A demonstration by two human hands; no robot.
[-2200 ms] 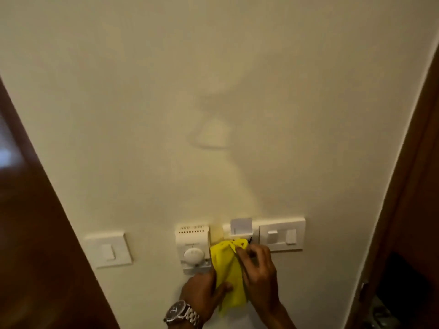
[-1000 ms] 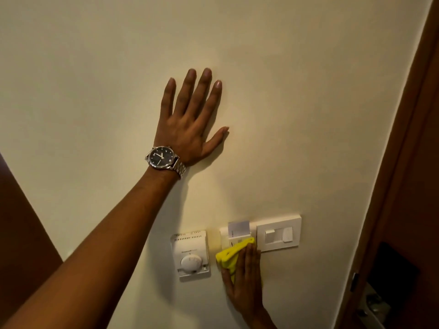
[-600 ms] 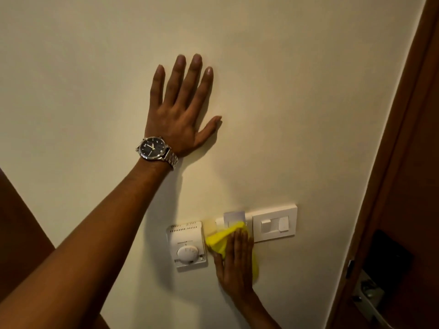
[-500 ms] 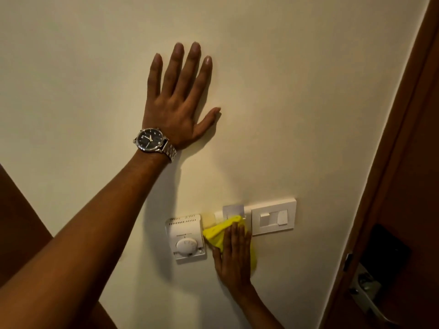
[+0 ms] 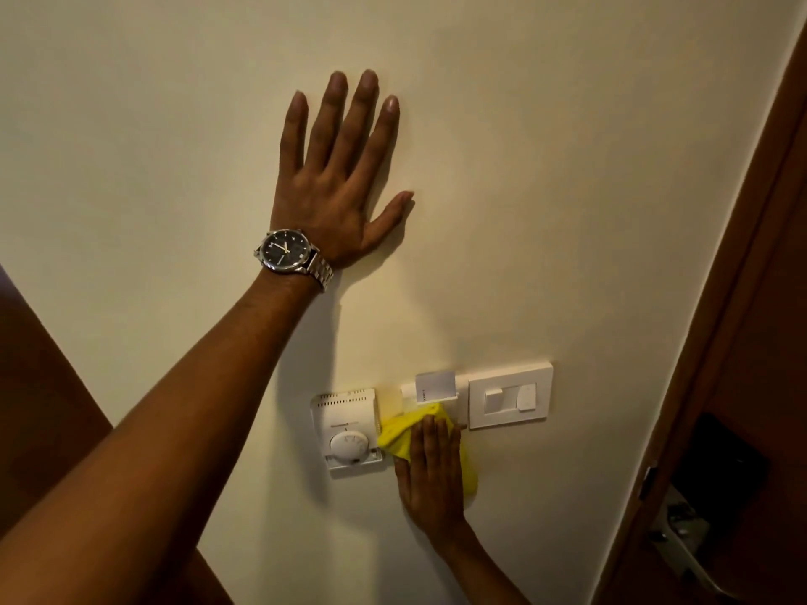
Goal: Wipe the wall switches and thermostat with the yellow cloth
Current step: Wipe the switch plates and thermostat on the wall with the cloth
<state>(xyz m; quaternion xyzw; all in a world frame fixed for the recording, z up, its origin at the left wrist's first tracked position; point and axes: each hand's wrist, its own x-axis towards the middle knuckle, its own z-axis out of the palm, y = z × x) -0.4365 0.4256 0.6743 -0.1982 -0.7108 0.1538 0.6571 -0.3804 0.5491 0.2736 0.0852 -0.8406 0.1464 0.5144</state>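
Note:
A white thermostat point(image 5: 347, 425) with a round dial is fixed low on the cream wall. To its right are a small white card holder point(image 5: 435, 387) and a white switch plate point(image 5: 510, 395) with two rockers. My right hand point(image 5: 432, 469) lies flat, pressing the yellow cloth point(image 5: 404, 430) against the wall between the thermostat and the switch plate, just under the card holder. My left hand point(image 5: 338, 176), with a wristwatch, rests flat on the bare wall above, fingers spread, holding nothing.
A dark wooden door frame point(image 5: 720, 325) runs down the right side, with a door and its metal lock hardware point(image 5: 681, 534) at the lower right. More dark wood point(image 5: 39, 395) shows at the lower left behind my left forearm.
My left hand left the cloth and went up flat on the wall. My right hand now holds the cloth alone and has shifted slightly between the thermostat and the switch plate.

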